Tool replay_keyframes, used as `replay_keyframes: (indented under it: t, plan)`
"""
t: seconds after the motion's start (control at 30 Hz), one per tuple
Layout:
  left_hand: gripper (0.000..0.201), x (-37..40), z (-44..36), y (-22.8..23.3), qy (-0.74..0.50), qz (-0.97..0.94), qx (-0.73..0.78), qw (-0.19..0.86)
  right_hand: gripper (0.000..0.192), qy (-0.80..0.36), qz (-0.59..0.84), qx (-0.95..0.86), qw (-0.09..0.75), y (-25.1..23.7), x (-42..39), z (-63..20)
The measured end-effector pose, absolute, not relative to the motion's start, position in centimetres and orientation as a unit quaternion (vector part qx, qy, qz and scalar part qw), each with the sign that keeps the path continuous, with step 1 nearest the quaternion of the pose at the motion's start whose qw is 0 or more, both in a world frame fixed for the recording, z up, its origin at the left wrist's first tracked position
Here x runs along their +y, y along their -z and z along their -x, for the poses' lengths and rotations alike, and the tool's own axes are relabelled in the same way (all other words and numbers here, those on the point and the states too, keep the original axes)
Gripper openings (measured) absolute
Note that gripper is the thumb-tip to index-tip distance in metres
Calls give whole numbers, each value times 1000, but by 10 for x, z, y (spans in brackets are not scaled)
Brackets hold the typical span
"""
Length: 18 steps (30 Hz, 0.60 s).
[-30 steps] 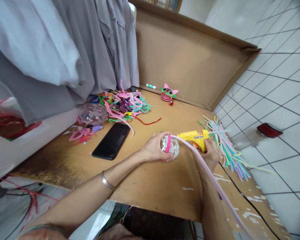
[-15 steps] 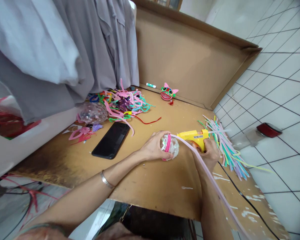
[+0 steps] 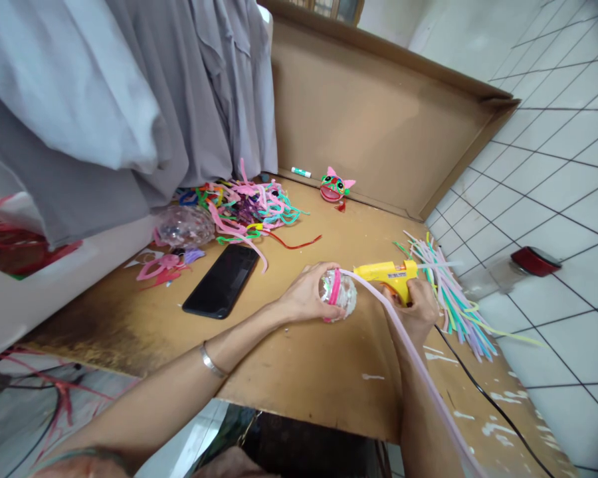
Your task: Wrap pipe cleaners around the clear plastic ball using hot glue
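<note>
- Head view: cardboard work board, broad and stiff, flecked with dried white glue, bearing everything else.
- Farther back on it, loose heap of coloured pipe cleaners, soft and tangled; black phone lying flat nearer in, well apart from both hands.
- At the right edge, fanned bundle of straight pipe cleaners, partly overhanging the tiled floor, just beside the right hand.
- Long pale lilac pipe cleaner: running from the ball's top down along the right forearm and out of frame; light, fuzzy, bendable, likely to hold any shape given; best pinched close to the glued end.
- Yellow hot glue gun: rigid plastic, light, black cord trailing off right; nozzle aimed at the ball, tip probably hot, so handle only.
- Right hand: closed around the gun's handle, below the barrel.
- Left hand: fingers curled over the ball, pressing it to the board near its middle.
- Clear sequin-filled ball: small, round, ringed by a pink band; seemingly thin, smooth plastic, so light, slippery and prone to rolling; safest cupped from the side away from the nozzle, without squeezing hard.
</note>
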<state>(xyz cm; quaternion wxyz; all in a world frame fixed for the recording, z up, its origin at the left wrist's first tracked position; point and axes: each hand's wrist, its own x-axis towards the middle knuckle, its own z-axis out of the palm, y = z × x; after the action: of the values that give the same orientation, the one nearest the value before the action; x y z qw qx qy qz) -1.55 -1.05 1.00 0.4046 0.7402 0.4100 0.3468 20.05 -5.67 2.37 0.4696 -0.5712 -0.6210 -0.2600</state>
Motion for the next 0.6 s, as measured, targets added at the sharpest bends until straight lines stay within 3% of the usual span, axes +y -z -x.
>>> replay_keyframes:
  t: [0.6]
  plan:
    - [86,-11,16,-9,-356,-742,408,395,10,226,577,-618,484,-19,-53,-201]
